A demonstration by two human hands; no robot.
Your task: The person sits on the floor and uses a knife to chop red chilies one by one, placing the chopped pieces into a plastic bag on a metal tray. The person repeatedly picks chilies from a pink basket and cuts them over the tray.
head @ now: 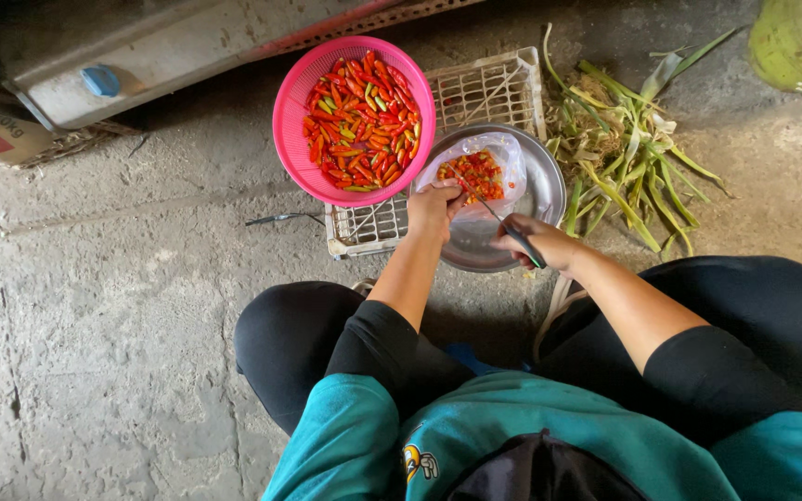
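Left hand (433, 206) on a chilli, right hand (536, 243) with knife (505, 223), over metal tray (540, 190) beside pink basket (294, 139).

Both forearms reach forward from bent knees, bare below black sleeves. The left hand (433, 206) is curled into a closed pinch, knuckles up. The right hand (538, 243) is clenched, wrist angled inward toward the left, the 2 hands near each other.
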